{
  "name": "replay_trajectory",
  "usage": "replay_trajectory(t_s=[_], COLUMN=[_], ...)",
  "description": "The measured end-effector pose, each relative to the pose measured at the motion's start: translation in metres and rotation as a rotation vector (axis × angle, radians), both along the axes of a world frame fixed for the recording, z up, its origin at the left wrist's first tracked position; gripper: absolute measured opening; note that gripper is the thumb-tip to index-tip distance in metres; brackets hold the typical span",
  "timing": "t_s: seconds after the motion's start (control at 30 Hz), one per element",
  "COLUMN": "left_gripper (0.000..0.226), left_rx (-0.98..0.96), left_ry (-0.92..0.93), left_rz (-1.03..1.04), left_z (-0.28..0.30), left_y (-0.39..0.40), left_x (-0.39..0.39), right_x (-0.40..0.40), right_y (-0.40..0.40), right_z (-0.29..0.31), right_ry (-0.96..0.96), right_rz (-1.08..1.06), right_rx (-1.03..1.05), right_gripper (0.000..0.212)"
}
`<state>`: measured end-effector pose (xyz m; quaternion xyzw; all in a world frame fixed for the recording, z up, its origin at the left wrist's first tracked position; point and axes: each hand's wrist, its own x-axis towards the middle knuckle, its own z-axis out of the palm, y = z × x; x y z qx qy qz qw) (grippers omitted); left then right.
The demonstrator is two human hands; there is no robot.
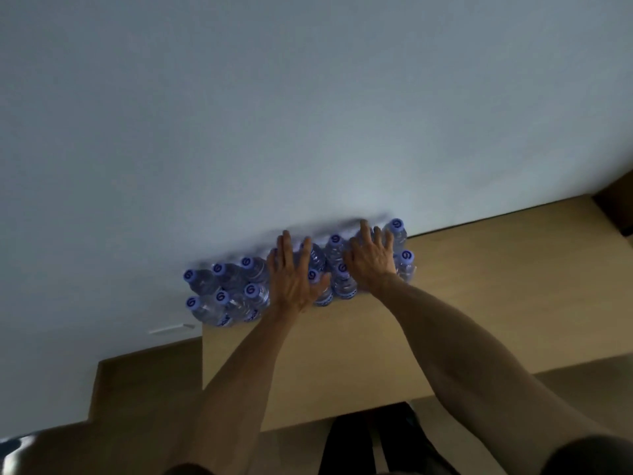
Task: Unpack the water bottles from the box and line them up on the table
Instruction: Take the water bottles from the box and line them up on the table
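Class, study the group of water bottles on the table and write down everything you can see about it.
The water bottles are clear plastic with blue-purple caps bearing a white mark, and they look full. They stand upright, packed close in two rows on the pale table, just beyond the cardboard box. The left hand and right hand lie flat, fingers spread, over the bottles in the middle and right of the group, hiding some. The far edge is blurred, so an exact count is not possible.
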<state>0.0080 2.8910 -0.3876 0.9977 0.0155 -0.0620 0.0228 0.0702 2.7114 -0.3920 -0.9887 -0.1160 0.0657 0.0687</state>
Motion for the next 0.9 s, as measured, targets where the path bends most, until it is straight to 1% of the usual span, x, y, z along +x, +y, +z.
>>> replay_trajectory(t_s=[0.07,0.13,0.2,0.3,0.4,0.47,0.5,0.57,0.63,0.67,0.77,0.9], left_gripper=[0.105,0.114,0.120,0.123,0.121,0.116,0.116,0.117,0.116,0.115,0.113,0.113], left_rx=[0.049,0.091,0.124,0.134,0.119,0.113,0.106,0.109,0.121,0.126,0.121,0.133], left_ry=[0.082,0.147,0.139,0.085,0.140,0.166,0.171,0.171,0.166,0.159,0.143,0.129], left_rz=[-0.054,-0.019,-0.005,-0.112,-0.063,-0.008,0.008,0.013,0.015,0.020,0.039,0.034], left_z=[-0.004,-0.010,-0.013,-0.013,-0.017,-0.022,-0.023,-0.024,-0.024,-0.024,-0.026,-0.027], left_y=[-0.013,-0.017,-0.021,-0.041,-0.068,-0.074,-0.075,-0.075,-0.077,-0.079,-0.079,-0.081], left_x=[0.003,0.004,0.005,0.010,0.021,0.023,0.023,0.022,0.023,0.025,0.028,0.023], right_x=[0.002,0.005,0.007,0.007,0.012,0.020,0.025,0.032,0.035,0.035,0.038,0.037], right_y=[-0.002,-0.004,-0.014,-0.027,-0.027,-0.031,-0.039,-0.057,-0.071,-0.075,-0.076,-0.074], right_z=[-0.002,-0.003,-0.005,-0.012,-0.010,-0.006,-0.003,-0.003,-0.009,-0.013,-0.015,-0.016], right_ry=[-0.003,-0.042,-0.065,-0.031,-0.110,-0.201,-0.209,-0.152,-0.087,-0.072,-0.046,-0.038], right_rz=[0.019,0.026,0.045,0.098,0.110,0.118,0.107,0.072,0.091,0.114,0.155,0.080], right_rx=[0.033,0.077,0.070,0.022,0.055,0.062,0.061,0.034,-0.008,0.003,0.069,0.254], right_gripper=[0.038,0.040,0.040,0.040,0.039,0.035,0.035,0.036,0.037,0.037,0.037,0.040])
